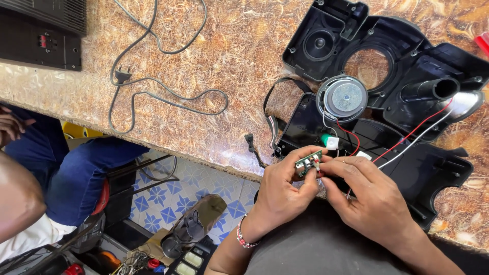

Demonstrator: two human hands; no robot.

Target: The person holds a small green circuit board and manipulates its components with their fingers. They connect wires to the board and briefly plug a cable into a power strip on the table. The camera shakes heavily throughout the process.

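Observation:
My left hand [285,191] pinches a small green circuit board [307,162] at the counter's front edge. My right hand [369,196] meets it from the right, its fingertips on the board's right end, where red and white wires [407,137] attach. Just beyond lies an opened black plastic speaker housing [407,66]. A round speaker driver [342,97] rests on it. A beaded bracelet [244,237] circles my left wrist.
A black power cord with plug [122,76] snakes over the brown patterned counter [214,56]. A black box [41,33] stands at the far left. Another person in blue trousers [76,168] sits at the left. A shoe [196,224] rests on the blue tiled floor.

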